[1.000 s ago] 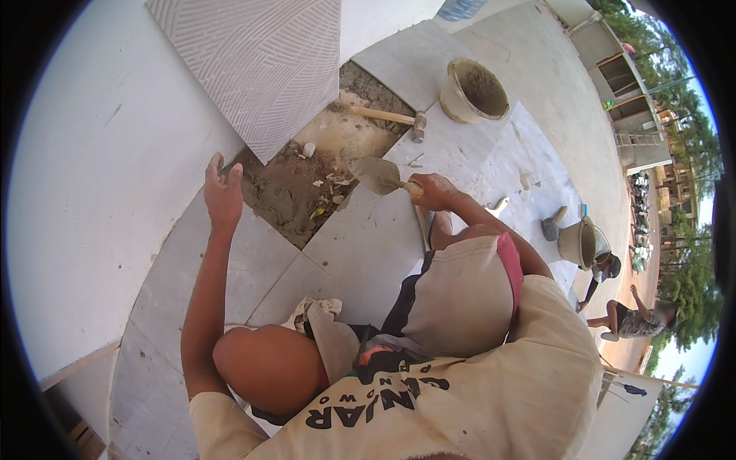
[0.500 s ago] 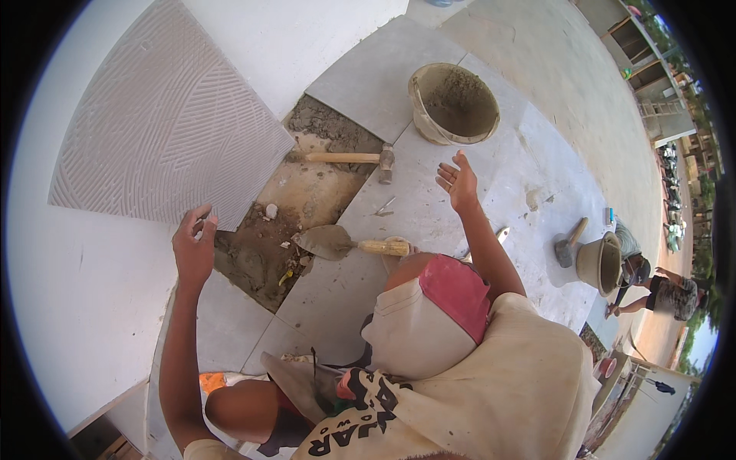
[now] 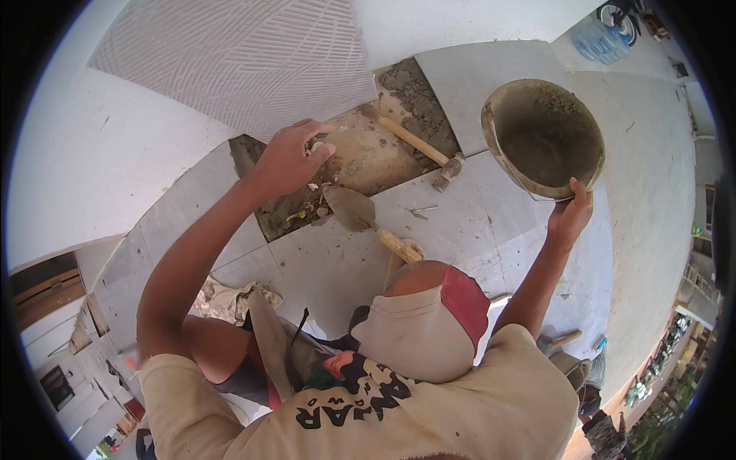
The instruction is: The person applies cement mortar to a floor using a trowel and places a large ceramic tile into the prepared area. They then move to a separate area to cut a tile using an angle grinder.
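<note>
My right hand point(image 3: 571, 213) grips the near rim of a mortar-stained bucket point(image 3: 498, 146), thumb over the edge. The bucket is tilted, showing grey mortar inside. My left hand point(image 3: 291, 159), fingers curved and apart, hovers by the lower edge of a large grey tile point(image 3: 245, 57) with combed ridges, which leans on the white wall; contact is unclear. Below it is an untiled gap with bare ground and wet mortar point(image 3: 410, 92). A pointed trowel point(image 3: 353, 210) with a wooden handle lies at the gap's edge. A wooden-handled hammer point(image 3: 416, 142) rests across the gap.
Grey floor tiles point(image 3: 322, 264) surround the gap. My bent knee in cream and red cloth point(image 3: 422, 330) is close to the trowel handle. A mallet point(image 3: 563, 339), a second bucket point(image 3: 571, 369) and another person point(image 3: 602, 422) are at lower right. Blue water bottle point(image 3: 602, 42) at far right.
My right hand has gone from open beside the bucket to gripping its rim, and the bucket has tilted. My left hand has shifted over the gap. The whole view has turned.
</note>
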### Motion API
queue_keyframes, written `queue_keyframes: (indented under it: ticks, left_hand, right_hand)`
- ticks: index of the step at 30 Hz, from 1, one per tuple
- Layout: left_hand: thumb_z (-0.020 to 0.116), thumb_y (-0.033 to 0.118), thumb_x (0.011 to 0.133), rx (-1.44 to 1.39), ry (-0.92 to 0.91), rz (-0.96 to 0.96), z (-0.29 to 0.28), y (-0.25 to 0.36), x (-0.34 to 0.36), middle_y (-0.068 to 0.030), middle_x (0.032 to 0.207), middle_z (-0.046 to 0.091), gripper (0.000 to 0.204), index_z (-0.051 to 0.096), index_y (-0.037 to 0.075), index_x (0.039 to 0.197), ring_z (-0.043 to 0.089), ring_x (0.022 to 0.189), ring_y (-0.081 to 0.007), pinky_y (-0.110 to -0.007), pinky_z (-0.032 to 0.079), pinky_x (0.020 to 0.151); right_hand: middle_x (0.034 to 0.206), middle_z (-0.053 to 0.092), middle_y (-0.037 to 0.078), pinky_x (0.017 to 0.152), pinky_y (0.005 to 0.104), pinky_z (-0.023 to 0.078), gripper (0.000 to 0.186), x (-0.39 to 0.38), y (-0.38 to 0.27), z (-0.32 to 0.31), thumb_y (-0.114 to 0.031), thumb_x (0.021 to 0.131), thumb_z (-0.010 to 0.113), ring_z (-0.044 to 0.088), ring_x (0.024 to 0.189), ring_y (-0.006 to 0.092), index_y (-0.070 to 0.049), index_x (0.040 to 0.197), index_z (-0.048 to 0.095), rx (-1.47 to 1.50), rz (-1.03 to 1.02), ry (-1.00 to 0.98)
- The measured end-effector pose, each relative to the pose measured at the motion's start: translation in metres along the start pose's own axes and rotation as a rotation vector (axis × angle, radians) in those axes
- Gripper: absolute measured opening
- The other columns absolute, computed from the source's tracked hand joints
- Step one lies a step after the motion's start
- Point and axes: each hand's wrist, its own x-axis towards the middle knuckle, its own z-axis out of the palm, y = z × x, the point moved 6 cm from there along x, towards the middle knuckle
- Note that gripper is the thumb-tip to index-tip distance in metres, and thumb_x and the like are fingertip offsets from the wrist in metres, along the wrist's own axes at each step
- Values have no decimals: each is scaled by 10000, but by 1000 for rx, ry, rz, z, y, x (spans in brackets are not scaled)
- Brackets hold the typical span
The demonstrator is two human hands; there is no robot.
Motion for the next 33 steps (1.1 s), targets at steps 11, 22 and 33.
queue_keyframes:
  ticks: [11,22,33]
  left_hand:
    - [677,455,936,-966,130,-663,28,-42,-104,-150,1222,626,648,527,-17,1353,611,1122,-213,-353,500,938]
    - [733,176,857,-1137,759,-1037,16,-71,-231,-116,957,665,378,632,-47,1144,655,819,-194,-336,538,659]
    - [871,276,750,-841,720,-985,-47,-107,-237,-78,808,637,462,637,-40,991,598,638,-145,-298,487,536]
  right_hand:
    - [1373,535,176,1068,436,435,549,-119,64,207,-114,897,495,530,1273,296,50,1418,434,-33,521,-848]
    - [1326,555,207,1045,441,442,589,-194,198,257,-326,980,587,538,1251,321,62,1406,461,-731,511,-1388]
    - [1279,558,249,1025,517,429,553,-86,257,193,-232,852,737,522,1220,423,-51,1329,524,-1670,-633,-1113]
